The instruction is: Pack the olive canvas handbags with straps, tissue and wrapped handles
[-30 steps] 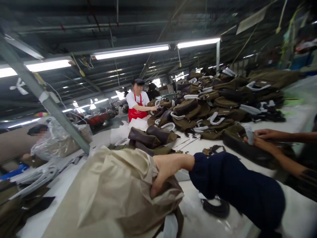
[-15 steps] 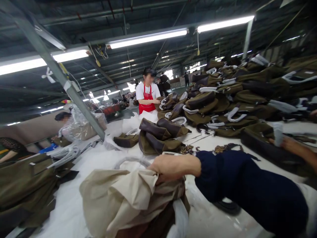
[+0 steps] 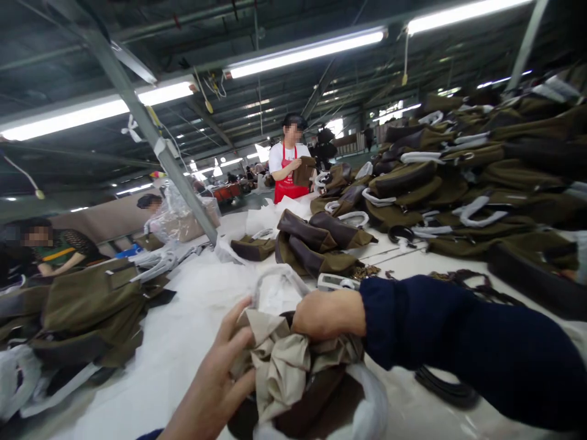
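A brown bag [image 3: 316, 400] with white-wrapped handles stands at the bottom centre, and its beige lining [image 3: 287, 366] is bunched up at the opening. My right hand [image 3: 328, 313], in a dark blue sleeve, is closed at the top of the lining; its fingertips are hidden in the folds. On the left side of the lining rests my left hand [image 3: 224, 373], fingers spread. A wrapped handle [image 3: 279, 272] arches up behind both hands.
Olive and dark brown bags [image 3: 316, 244] lie just beyond. A large bag pile [image 3: 458, 177] fills the right; more bags [image 3: 92, 305] lie left beside white sheets [image 3: 183, 305]. A person in a red apron [image 3: 291, 171] holds a brown piece. A slanted post [image 3: 160, 146] stands left.
My left hand has come into view at the lining. The lining, spread out before, is now bunched into the bag. The view has shifted left, and the aproned person has lifted a brown piece.
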`<state>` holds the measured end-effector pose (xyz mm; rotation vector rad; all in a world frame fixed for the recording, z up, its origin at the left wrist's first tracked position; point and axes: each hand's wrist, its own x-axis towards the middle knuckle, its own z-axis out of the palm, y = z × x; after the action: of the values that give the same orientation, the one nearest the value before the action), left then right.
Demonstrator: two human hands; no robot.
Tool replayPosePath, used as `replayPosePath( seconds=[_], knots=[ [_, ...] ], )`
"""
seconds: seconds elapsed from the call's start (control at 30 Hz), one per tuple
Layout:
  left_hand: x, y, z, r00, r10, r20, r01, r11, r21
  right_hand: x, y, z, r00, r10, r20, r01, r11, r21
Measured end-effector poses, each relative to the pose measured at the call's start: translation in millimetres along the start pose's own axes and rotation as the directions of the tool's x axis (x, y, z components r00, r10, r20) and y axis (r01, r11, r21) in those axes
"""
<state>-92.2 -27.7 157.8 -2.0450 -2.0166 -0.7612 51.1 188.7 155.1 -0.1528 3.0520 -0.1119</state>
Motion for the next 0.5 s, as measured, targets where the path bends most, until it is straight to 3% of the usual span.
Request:
replayPosePath(
  seconds=[0.1, 0.17, 0.27, 0.33, 0.43, 0.5],
  knots=[
    [-10.5, -5.3, 12.3, 0.985, 0.132, -0.107, -0.12, 0.986, 0.116, -9.5, -0.5, -10.8, 1.0, 0.024, 0.004, -0.024, 0.996, -0.081],
    [-17.0, -3.3, 14.7, 0.982, 0.16, -0.101, -0.143, 0.976, 0.162, -13.9, -2.6, -16.4, 0.999, 0.04, 0.019, -0.038, 0.994, -0.105],
    [-15.1, 5.6, 11.6, 0.992, 0.005, 0.129, -0.006, 1.0, 0.007, -14.4, -11.1, -19.6, 0.997, -0.019, 0.079, 0.028, 0.993, -0.112],
    [-5.1, 9.7, 10.0, 0.95, -0.048, 0.308, 0.076, 0.994, -0.079, -11.0, -17.3, -15.7, 0.995, -0.061, 0.075, 0.07, 0.991, -0.113],
    [15.7, 6.5, 14.9, 0.855, 0.055, 0.516, -0.032, 0.998, -0.054, -2.6, -17.6, 3.2, 0.999, -0.044, 0.023, 0.046, 0.995, -0.094],
    [28.2, 0.0, 20.9, 0.813, 0.078, 0.577, -0.059, 0.997, -0.052, 4.6, -8.6, 23.2, 0.996, 0.001, -0.086, -0.003, 1.0, -0.024]
  ],
)
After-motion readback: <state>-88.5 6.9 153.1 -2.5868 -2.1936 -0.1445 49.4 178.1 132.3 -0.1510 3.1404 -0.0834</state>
